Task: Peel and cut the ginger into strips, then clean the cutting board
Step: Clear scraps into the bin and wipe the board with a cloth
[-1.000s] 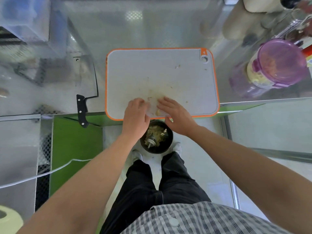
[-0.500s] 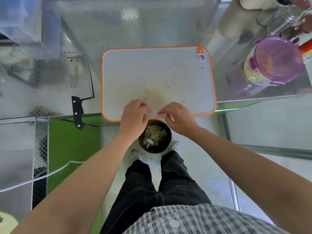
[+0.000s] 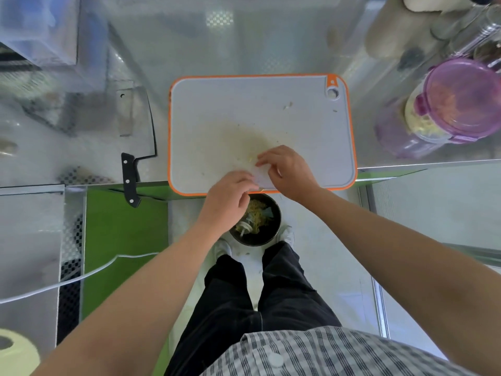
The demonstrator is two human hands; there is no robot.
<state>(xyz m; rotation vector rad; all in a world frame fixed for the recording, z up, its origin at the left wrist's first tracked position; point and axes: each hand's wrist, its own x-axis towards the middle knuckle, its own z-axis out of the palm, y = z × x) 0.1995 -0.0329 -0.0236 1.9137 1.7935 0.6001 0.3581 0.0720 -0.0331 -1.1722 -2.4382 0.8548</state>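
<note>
Two grips, left hand point(image 3: 230, 192) and right hand point(image 3: 288, 169), both pinched a white wipe point(image 3: 262, 177) between them on the cutting board point(image 3: 244, 109).

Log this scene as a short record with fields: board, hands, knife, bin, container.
board: cutting board, orange rim, at the near edge of the counter; brown stain and a few ginger bits on it
hands: left hand and right hand at the board's near edge, both gripping a white sheet
knife: cleaver flat on the counter, left of the board, not touching it
bin: bin on the floor below the board's near edge, holding scraps
container: container, purple lid, right of the board
</note>
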